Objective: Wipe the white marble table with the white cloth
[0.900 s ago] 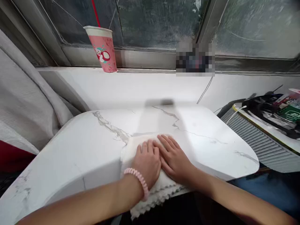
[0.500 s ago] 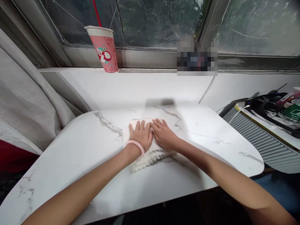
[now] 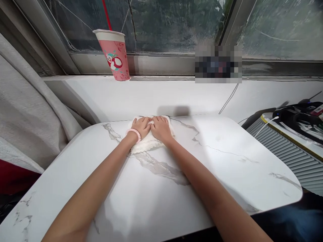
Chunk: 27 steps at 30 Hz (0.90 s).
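Pressing both palms flat, fingers together, we are holding the white cloth (image 3: pixel 148 143) down at the table's (image 3: pixel 227 168) twelve o'clock edge: left hand (image 3: pixel 141 127) beside right hand (image 3: pixel 159 128), touching, spreading weight. Pink cup (image 3: pixel 114 55) is standing at eleven o'clock.

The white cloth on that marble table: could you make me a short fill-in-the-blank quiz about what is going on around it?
1. Both hands, the left hand and the right hand, press flat on the white ____ at the far edge of the marble table.
2. The pink coiled band sits on the ____ wrist.
3. The pink paper cup stands on the window ____.
4. The curtain hangs to the ____ of the table.

Missing words: cloth; left; sill; left
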### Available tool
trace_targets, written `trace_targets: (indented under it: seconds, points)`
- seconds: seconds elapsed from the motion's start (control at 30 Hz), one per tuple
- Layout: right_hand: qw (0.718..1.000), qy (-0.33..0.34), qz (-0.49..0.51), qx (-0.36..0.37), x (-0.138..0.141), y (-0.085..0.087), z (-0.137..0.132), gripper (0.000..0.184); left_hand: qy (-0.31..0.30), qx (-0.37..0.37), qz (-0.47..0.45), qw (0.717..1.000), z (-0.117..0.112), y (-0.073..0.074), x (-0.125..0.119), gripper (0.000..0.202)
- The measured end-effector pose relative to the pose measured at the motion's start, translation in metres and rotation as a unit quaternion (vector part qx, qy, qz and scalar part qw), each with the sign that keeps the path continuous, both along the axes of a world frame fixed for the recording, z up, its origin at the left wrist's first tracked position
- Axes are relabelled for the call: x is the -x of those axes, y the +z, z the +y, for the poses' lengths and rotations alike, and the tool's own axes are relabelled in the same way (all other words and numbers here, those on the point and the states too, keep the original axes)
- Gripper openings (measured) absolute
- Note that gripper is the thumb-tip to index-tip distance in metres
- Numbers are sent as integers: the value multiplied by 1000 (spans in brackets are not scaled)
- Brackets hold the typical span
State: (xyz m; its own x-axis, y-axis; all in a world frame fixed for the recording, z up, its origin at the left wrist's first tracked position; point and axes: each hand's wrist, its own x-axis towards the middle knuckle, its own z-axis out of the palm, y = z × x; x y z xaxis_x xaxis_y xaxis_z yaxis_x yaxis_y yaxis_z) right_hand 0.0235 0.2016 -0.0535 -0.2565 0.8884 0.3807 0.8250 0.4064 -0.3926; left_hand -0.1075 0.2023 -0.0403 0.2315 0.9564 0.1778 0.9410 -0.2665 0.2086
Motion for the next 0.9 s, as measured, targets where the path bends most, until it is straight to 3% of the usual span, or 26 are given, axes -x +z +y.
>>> trace_targets:
  seconds: [0.23,0.47,0.63,0.77,0.9]
  points:
    - [1000,-10,18,-3,15,0,12,25,29,-12,4,1000,9,-2,9,41]
    - [1000,11,-4,-18,14,-2,-7,28,53,-5,42,998,-16,-4,5,49]
    - [999,35,3,7,7,0,-48,30,47,-18,69,996,-60,-7,4,50]
    - [990,64,112,64,-1,4,-102,35,11,-19,74,997,-113,-10,10,51]
    - [963,109,215,121,4,6,-163,42,-35,-29,63,997,-171,-9,33,53]
